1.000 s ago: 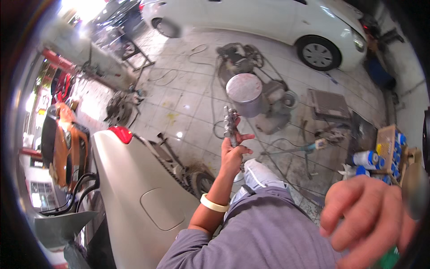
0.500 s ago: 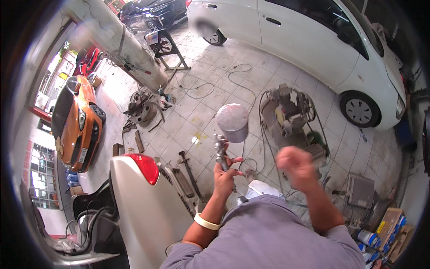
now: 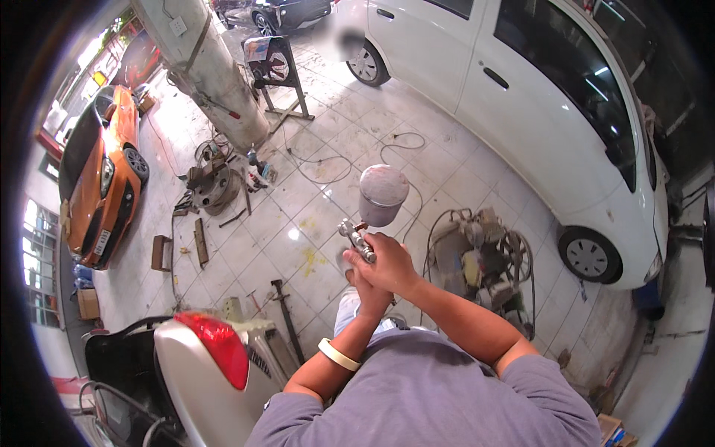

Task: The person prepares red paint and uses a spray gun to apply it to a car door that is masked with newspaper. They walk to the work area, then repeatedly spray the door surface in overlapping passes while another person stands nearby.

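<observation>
Both my hands are at a metal spray gun (image 3: 357,240) in front of my body. A grey paint cup (image 3: 383,201) with a pale, stained lid rises from it, tilted slightly. My right hand (image 3: 394,265) is closed over the gun's body from the right. My left hand (image 3: 367,292), with a cream band on its wrist, is closed around the grip below; the right hand covers most of its fingers.
An air compressor (image 3: 477,272) stands at right, before a white car (image 3: 477,97). Near left is a pale car body with a red tail light (image 3: 216,346). Hoses (image 3: 335,179), metal parts (image 3: 216,192) and a long tool (image 3: 287,316) lie on tiles. A pillar (image 3: 205,74) and fan (image 3: 275,67) stand farther off.
My right hand has come in from the right and taken hold of the spray gun, which my left hand held. The view has shifted; the tail light now appears lower.
</observation>
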The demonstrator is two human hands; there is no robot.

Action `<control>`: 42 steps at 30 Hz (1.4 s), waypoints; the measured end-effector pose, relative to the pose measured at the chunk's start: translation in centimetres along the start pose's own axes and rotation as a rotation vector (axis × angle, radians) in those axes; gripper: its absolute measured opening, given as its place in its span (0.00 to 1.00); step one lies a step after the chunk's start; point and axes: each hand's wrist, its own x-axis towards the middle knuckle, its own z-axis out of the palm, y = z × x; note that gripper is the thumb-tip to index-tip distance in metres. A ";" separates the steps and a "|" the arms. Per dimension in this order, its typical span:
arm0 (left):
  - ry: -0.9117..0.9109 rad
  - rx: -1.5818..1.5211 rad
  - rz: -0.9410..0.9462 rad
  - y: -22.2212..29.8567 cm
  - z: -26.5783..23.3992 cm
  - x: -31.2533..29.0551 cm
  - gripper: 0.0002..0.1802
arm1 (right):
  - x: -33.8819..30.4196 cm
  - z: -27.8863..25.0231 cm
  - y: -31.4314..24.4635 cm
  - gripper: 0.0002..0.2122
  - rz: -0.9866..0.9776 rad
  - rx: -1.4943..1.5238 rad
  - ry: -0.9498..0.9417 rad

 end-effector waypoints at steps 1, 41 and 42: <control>0.015 -0.104 -0.065 -0.4 0.3 3.0 0.28 | 2.9 1.0 1.1 0.24 -0.052 -0.076 0.116; 0.049 1.368 -1.179 15.5 -3.7 96.9 0.22 | 131.5 -8.8 18.4 0.10 -0.390 0.111 -0.075; -0.122 1.475 -1.109 14.8 -4.6 101.7 0.22 | 135.0 -8.7 18.0 0.10 -0.397 0.080 -0.102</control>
